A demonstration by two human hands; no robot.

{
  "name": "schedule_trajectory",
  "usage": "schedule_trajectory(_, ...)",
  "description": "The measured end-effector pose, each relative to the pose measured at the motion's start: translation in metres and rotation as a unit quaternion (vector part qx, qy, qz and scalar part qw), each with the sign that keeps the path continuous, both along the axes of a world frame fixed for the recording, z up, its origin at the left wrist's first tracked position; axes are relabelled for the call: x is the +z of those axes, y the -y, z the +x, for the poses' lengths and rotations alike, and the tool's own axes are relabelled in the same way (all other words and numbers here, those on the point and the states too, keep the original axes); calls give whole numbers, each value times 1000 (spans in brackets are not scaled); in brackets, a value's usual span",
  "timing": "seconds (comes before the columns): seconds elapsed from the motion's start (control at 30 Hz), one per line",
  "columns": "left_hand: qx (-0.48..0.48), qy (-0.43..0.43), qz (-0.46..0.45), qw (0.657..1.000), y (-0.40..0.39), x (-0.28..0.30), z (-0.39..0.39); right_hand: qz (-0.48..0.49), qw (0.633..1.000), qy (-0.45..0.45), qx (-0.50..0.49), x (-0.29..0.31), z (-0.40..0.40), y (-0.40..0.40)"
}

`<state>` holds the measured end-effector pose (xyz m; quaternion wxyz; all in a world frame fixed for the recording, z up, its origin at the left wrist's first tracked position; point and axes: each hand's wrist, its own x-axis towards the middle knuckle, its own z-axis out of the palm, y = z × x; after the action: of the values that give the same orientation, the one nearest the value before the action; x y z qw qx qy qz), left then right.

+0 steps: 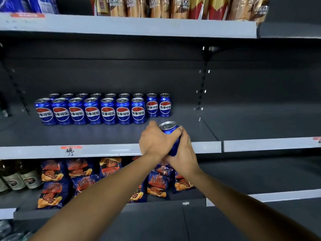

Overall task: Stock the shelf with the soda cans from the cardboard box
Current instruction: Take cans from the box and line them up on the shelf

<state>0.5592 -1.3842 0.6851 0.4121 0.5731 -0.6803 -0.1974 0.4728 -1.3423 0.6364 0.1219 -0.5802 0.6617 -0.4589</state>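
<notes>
A blue soda can is held tilted above the front edge of the middle shelf. My left hand grips it from the left and my right hand wraps it from the right and below. Only the can's silver top and a strip of blue side show between the fingers. On the shelf behind stand two rows of several matching blue cans, labels facing out; the front row ends just left of the held can. The cardboard box is out of view.
Open grey shelf surface lies right of the can rows up to a shelf joint. Snack bags and dark bottles fill the shelf below. Coffee packets line the shelf above.
</notes>
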Motion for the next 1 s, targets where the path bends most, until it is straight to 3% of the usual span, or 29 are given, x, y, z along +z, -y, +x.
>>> schedule_trajectory(0.13, 52, 18, -24, 998, 7, 8, -7, -23, 997, -38, -66, 8, 5, 17)
schedule_trajectory(0.37, 57, 69, -67, 994, 30, 16, -2, -22, 998, 29, -59, 23, 6, 55)
schedule_trajectory(0.53, 4, 74, -102, 992, 58, 11, 11, -18, 988, 151, -16, 30, 6, 73)
schedule_trajectory(0.7, -139, 18, -108, 984, 97, -4, 32, 1, 969, 244, 41, 31, -5, 99)
schedule_trajectory(0.83, -200, -49, -57, 977, 110, -12, 44, 3, 949, 301, 95, 33, -10, 116)
schedule_trajectory(1.0, -293, -159, 122, 935, 121, -14, 53, 18, 920, 355, 168, 33, -11, 131)
